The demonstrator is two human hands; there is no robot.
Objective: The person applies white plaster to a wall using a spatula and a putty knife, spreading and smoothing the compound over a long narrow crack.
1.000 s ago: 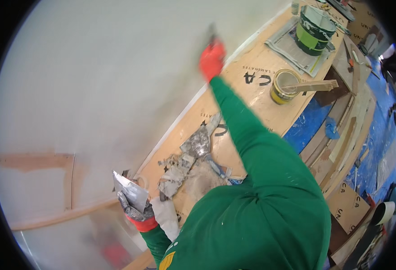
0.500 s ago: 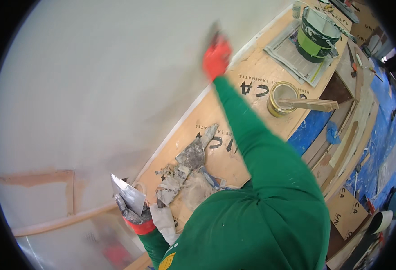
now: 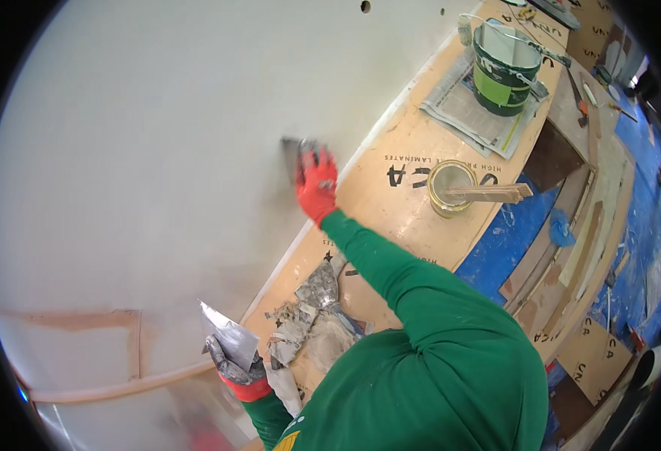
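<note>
Right hand (image 3: 316, 183) (red glove) was wrapped around a putty knife (image 3: 294, 146), blade flat against the white panel (image 3: 158, 150), likely to spread filler thin; blade blurred, so contact is a guess. Left hand (image 3: 234, 366) gripped a metal plate (image 3: 229, 338) low near the panel's bottom edge, held face-up as a filler palette. Crumpled paper scraps (image 3: 300, 319) lay on the plywood sheet (image 3: 390, 203); yellow tin (image 3: 451, 188) and green bucket (image 3: 503, 64) stood further along it.

Cardboard-covered floor (image 3: 413, 150) with newspaper (image 3: 462, 105), paint tin (image 3: 451, 188), crumpled scraps (image 3: 304, 319).
</note>
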